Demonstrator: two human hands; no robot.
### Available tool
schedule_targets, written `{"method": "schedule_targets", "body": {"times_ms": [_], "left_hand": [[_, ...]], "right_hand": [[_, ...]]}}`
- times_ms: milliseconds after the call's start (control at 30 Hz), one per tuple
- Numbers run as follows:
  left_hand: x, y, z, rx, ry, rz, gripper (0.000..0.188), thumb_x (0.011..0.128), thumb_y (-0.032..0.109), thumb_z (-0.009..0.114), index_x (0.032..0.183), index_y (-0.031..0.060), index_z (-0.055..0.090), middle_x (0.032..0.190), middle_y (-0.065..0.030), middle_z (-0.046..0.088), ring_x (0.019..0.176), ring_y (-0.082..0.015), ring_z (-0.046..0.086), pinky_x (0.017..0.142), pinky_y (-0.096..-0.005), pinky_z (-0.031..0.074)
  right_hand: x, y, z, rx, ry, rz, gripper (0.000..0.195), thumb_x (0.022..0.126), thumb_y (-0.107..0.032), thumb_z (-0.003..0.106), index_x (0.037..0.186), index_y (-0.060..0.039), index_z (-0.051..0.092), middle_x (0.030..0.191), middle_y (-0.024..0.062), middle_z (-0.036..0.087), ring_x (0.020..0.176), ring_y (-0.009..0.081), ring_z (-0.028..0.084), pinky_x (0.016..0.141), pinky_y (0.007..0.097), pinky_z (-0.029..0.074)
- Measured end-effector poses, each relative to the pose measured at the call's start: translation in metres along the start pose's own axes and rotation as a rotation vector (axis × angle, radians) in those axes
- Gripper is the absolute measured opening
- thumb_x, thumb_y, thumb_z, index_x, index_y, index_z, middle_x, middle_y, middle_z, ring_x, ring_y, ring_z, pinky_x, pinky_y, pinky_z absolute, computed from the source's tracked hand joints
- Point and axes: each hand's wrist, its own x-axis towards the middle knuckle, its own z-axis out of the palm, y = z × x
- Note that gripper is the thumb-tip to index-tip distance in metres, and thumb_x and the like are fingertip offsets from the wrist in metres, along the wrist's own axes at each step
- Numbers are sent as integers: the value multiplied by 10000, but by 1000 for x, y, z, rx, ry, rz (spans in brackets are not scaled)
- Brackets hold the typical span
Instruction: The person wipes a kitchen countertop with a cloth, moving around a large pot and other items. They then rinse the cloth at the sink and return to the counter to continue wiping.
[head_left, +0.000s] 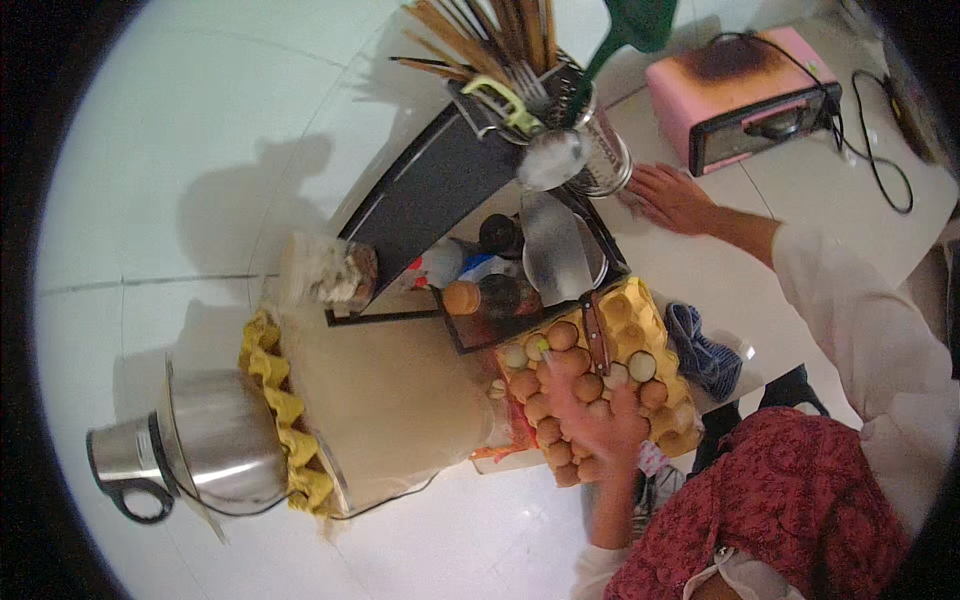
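Observation:
My left hand (596, 420) is blurred over a yellow egg tray (673, 341), with its fingers apart above brown and pale eggs (588, 387); nothing shows clearly in its grasp. A small bright green spot lies near its fingertips; what it is cannot be told. A knife with a brown riveted handle (596, 337) lies across the tray. My right hand (670, 199) rests on the pale counter, fingers extended beside a perforated metal utensil holder (609, 161). The holder bears chopsticks (517, 37), forks, a ladle (553, 160) and a green spatula (637, 26).
A pink toaster oven (742, 97) with a scorched top and black cord stands at upper right. A dark blue cloth (705, 352) lies beside the tray. Left are a beige box-like container (390, 405), another egg tray (285, 405) and a steel appliance (225, 435). Jars fill a black rack (442, 187).

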Motion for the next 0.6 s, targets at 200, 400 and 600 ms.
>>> {"method": "schedule_targets", "body": {"times_ms": [200, 400, 600], "left_hand": [[-104, -24, 75, -100, -649, 247, 518, 854, 166, 688, 1324, 31, 517, 1411, -236, 442, 1248, -422, 462, 1049, -483, 381], [-125, -10, 112, 223, -596, 193, 523, 889, 232, 649, 1357, 61, 492, 1493, -280, 289, 1336, -476, 330, 1087, -532, 334], [-152, -2, 140, 452, -520, 152, 508, 866, 169, 650, 1350, 121, 504, 1460, -243, 348, 1241, -448, 420, 1037, -496, 406]], "right_hand": [[68, 1, 13, 41, 83, 131, 460, 1003, -365, 403, 1376, -102, 457, 1447, 110, 424, 1378, 262, 334, 1145, 447, 255], [42, -18, 21, 106, 119, -145, 458, 994, -348, 415, 1380, -108, 467, 1473, 86, 417, 1377, 251, 351, 1145, 440, 266], [-30, -38, 2, 236, 81, -320, 488, 959, -312, 500, 1395, -102, 439, 1504, 73, 390, 1383, 259, 356, 1134, 468, 289]]}}
